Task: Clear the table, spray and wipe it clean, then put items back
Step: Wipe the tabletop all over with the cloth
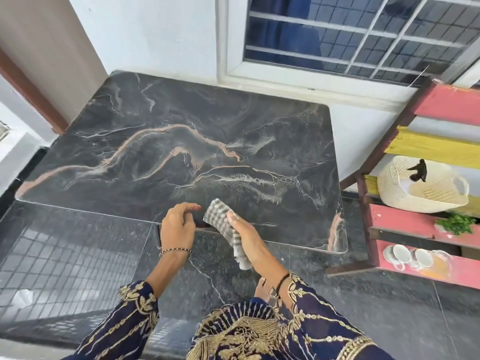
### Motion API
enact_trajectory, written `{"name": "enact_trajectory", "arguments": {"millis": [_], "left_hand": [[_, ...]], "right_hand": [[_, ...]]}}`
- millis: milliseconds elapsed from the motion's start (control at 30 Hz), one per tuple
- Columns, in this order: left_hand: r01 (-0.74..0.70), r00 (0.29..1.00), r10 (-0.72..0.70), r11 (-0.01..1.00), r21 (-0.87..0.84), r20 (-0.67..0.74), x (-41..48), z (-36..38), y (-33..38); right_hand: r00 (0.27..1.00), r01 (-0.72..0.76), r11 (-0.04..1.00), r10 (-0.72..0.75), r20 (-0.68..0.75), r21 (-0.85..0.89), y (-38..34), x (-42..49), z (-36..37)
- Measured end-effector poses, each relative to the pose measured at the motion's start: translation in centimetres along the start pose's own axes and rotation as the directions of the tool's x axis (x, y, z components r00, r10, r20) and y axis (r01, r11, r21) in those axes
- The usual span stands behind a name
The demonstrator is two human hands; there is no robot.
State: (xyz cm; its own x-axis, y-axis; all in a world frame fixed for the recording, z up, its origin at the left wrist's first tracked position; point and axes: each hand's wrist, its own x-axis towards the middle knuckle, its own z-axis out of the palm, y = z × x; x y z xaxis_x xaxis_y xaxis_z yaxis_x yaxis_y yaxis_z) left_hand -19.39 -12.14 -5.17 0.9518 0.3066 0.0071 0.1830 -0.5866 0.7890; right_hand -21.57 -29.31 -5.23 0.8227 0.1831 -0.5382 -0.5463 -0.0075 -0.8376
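A dark marble-patterned table (pixel 166 141) with pale and copper veins fills the middle of the view, its top bare. At its near edge my right hand (pixel 240 227) grips a grey-and-white checked cloth (pixel 220 219); the upper part of the cloth lies on the table and the rest hangs below my palm. My left hand (pixel 178 224) hovers just left of the cloth over the table's near edge, fingers curled and apart, holding nothing.
To the right stands a slatted rack (pixel 426 224) in pink and yellow, holding a cream woven basket (pixel 420 188), some green leaves (pixel 454 223) and white cups (pixel 410 255). A barred window (pixel 363 35) and white wall lie behind the table. The floor is dark glossy tile.
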Motion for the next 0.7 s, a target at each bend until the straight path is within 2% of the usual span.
{"name": "enact_trajectory", "arguments": {"millis": [100, 200, 400, 533, 633, 667, 700], "left_hand": [[0.024, 0.999, -0.021, 0.998, -0.06, 0.045, 0.4, 1.5, 2.0], [0.013, 0.992, 0.0, 0.995, -0.102, 0.128, 0.5, 3.8, 4.7], [-0.102, 0.936, 0.127, 0.991, -0.091, 0.328, -0.1, 10.4, 11.1], [-0.184, 0.845, 0.218, 0.976, -0.119, 0.488, -1.0, 16.2, 16.5], [-0.207, 0.769, 0.251, 0.968, -0.143, 0.588, -2.3, 21.3, 20.5], [-0.222, 0.742, 0.254, 0.966, -0.131, 0.621, -2.6, 21.5, 20.6], [-0.217, 0.71, 0.255, 0.966, -0.14, 0.656, -3.6, 26.9, 23.9]], "right_hand": [[0.992, -0.117, 0.9, 0.128, 0.002, 0.419, -1.7, -1.5, -2.6], [0.989, -0.104, 0.822, 0.146, -0.031, 0.56, -3.0, -3.1, -6.1], [0.961, 0.047, 0.733, 0.153, -0.231, 0.678, -3.8, -4.8, -14.7], [0.911, 0.17, 0.68, 0.167, -0.377, 0.713, -3.7, -5.6, -22.6], [0.851, 0.226, 0.697, 0.198, -0.486, 0.68, -3.6, -5.9, -29.4], [0.822, 0.234, 0.742, 0.194, -0.535, 0.628, -3.3, -5.8, -30.0], [0.774, 0.235, 0.789, 0.201, -0.601, 0.567, -3.0, -5.6, -36.1]]}}
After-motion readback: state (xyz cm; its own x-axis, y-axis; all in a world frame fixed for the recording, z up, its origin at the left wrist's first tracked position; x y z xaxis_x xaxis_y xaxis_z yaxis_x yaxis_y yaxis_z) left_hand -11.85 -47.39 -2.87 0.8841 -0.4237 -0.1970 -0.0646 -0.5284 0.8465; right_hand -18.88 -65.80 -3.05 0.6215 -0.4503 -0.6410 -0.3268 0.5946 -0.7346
